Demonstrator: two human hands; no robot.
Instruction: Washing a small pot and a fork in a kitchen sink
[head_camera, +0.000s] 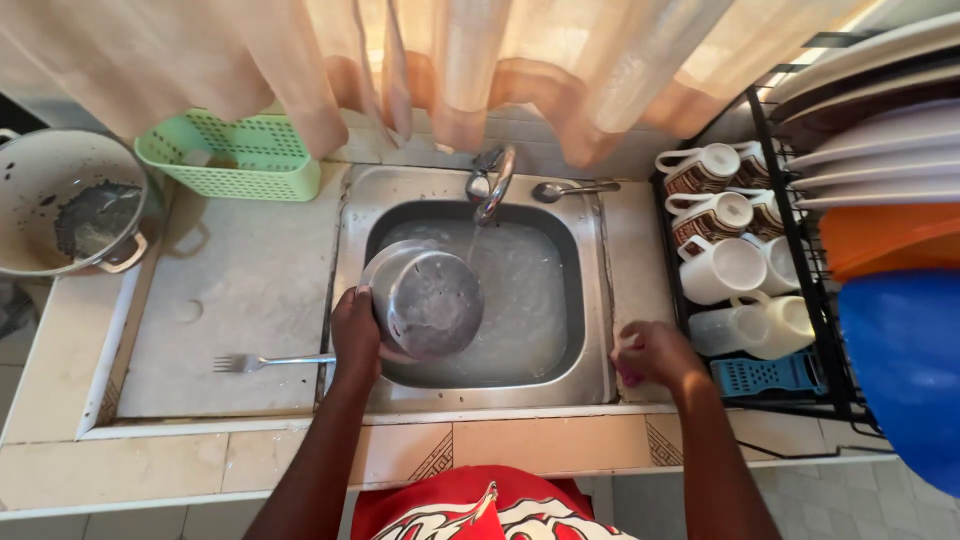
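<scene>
Two bare hands are working at a stainless steel sink (590, 380) set into a pale tiled counter (240, 290). The left hand (355, 335) is gripping a round steel pot (425, 300) by its left rim, fingers curled closed over the edge and hidden inside or behind it, thumb side facing the camera. This pot is tilting on its side above the left half of the basin, its outer base facing up toward the camera, and a thin stream of water from the curved chrome tap (492, 180) is falling just beside its upper right edge. The right hand (650, 352) is resting on the sink's right front corner, fingers bunched narrowly around something small and pink; what it is cannot be told.

Open room is lying to the pot's right, where the wet basin floor is showing bare. A silver metal fork (270, 361) is lying on the counter just left of the left wrist, near the sink's edge. A metal spoon (570, 189) is sitting on the back ledge. A black wire dish rack (790, 300) holding white and patterned mugs (725, 265) is crowding the right side, close to the right hand. A green plastic basket (235, 155) and a grey enamel colander (70, 200) are standing well apart at left.
</scene>
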